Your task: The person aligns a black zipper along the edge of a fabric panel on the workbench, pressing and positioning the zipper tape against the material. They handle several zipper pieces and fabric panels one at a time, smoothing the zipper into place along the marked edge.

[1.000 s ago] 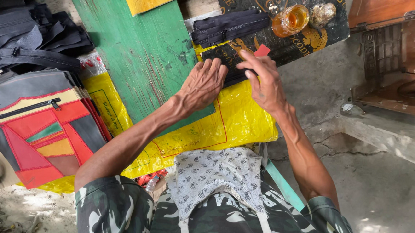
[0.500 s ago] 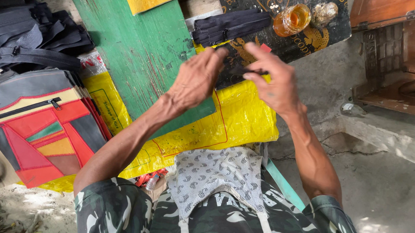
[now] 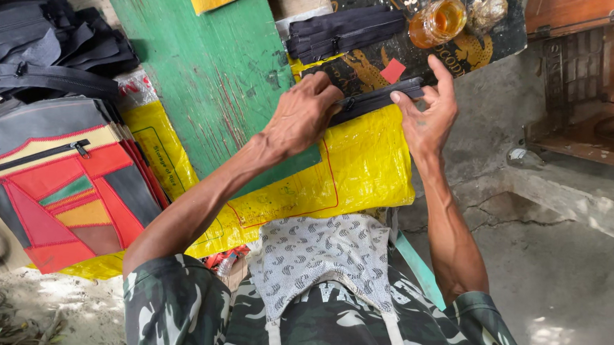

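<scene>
Both my hands hold a black zipper strip [image 3: 379, 97] stretched between them above a yellow woven plastic sheet [image 3: 364, 162]. My left hand [image 3: 302, 115] pinches the strip's left end, near its slider. My right hand [image 3: 428, 112] grips the right end with the fingers curled over it. The strip lies across the far edge of the yellow sheet, in front of a dark printed board [image 3: 370, 66]. A stack of more black zipper strips [image 3: 344, 31] lies just beyond my hands.
A green wooden plank [image 3: 214, 67] runs under my left forearm. A glass of amber liquid [image 3: 437, 20] stands on the dark board. A patchwork red, grey and orange bag [image 3: 58, 178] lies at left, with black bags [image 3: 38, 42] behind it. A wooden sewing-machine stand [image 3: 597, 76] is at right.
My hands were flat on the sheet, then lifted. Now they have closed on the two ends of the black zipper strip and hold it stretched.
</scene>
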Motion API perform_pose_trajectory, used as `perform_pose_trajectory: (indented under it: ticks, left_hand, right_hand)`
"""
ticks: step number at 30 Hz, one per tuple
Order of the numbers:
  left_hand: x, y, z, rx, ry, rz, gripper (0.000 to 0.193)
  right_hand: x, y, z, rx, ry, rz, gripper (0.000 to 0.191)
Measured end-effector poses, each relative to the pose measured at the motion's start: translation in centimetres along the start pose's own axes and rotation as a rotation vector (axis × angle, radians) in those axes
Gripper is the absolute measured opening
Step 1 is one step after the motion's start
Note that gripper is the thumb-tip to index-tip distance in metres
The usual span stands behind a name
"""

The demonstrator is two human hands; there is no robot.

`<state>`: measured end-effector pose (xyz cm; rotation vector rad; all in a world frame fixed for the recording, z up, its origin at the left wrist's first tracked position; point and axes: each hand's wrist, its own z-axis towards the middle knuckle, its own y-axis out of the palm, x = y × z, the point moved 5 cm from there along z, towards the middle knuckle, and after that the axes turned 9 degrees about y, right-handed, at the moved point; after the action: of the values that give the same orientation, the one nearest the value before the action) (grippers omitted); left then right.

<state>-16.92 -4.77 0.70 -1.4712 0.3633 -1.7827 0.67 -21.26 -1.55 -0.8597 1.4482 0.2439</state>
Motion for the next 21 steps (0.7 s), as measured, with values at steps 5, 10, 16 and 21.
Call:
perform_pose_trajectory:
  ticks: [5,10,16,21]
  left_hand:
    - [-0.6,2.5,0.1,-0.102,-0.013,0.030,0.014]
    - [-0.6,2.8,-0.1,-0.089,0.024,0.041,0.014]
    - [-0.5,2.9,-0.1,-0.127,0.071,0.093,0.015]
    - [-0.3,3.2,-0.4,-0.196,0.099,0.180,0.013]
  right_hand:
    - [0.7,-0.2,0.1,0.002,-0.007,-0.005,0.074]
    - [0.5,-0.3,0.0,0.001,-0.021,-0.029,0.073]
    - [0.8,-0.7,0.2,0.003,-0.015,-0.009,0.073]
    - [1.8,-2.3,0.8,0.071,-0.001,-0.024,0.074]
